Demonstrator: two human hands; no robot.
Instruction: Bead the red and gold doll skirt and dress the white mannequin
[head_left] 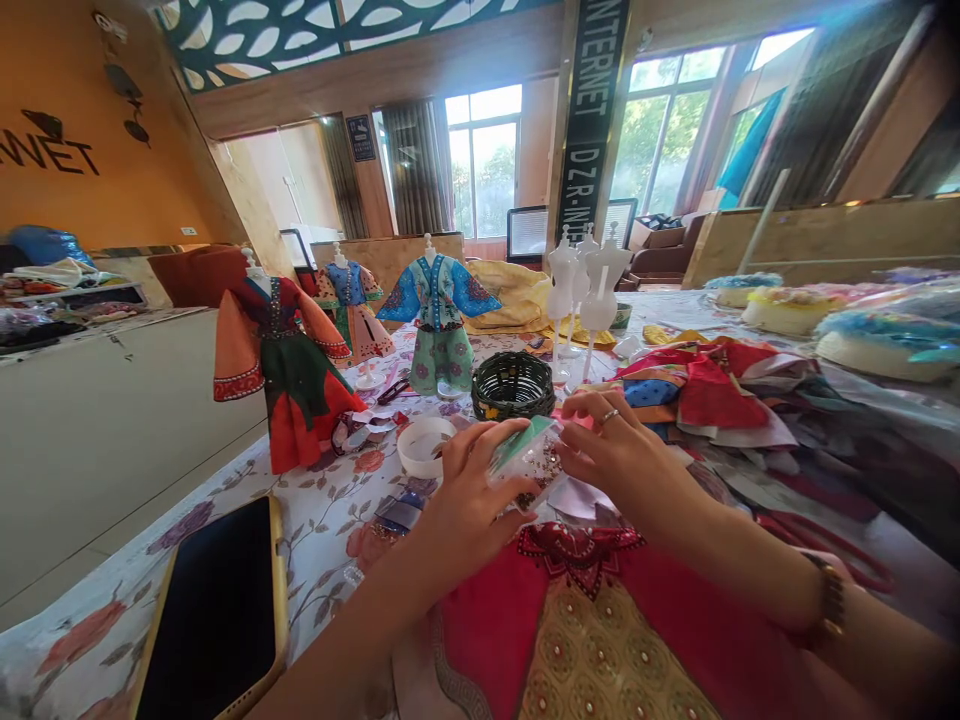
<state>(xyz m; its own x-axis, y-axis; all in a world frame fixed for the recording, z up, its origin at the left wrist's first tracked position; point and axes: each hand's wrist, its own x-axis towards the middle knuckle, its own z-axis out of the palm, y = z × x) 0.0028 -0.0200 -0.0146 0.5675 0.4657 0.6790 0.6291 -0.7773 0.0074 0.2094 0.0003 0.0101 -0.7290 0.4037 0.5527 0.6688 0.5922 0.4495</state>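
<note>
Both hands hold a small clear plastic packet point(538, 466) with a green strip along its top and tiny gold-brown beads or sequins inside. My left hand point(472, 485) grips its left side between thumb and fingers. At its right edge, the fingers of my right hand point(611, 450), which wears a ring, are closed on the plastic. Below them lies a small crimson doll dress point(487, 620) with a patterned gold front panel point(600, 650) and a dark red decorated collar point(577, 548). A white tape roll point(424, 447) sits left of the packet, and a dark woven basket point(513, 385) stands just behind it.
A phone point(217, 600) lies at the left on the flowered tablecloth point(315, 525). Dressed doll forms, one in a blue top point(435, 295), and bare white mannequins point(600, 290) stand behind. Fabric pieces point(720, 390) heap up at the right, near red-handled scissors point(825, 545).
</note>
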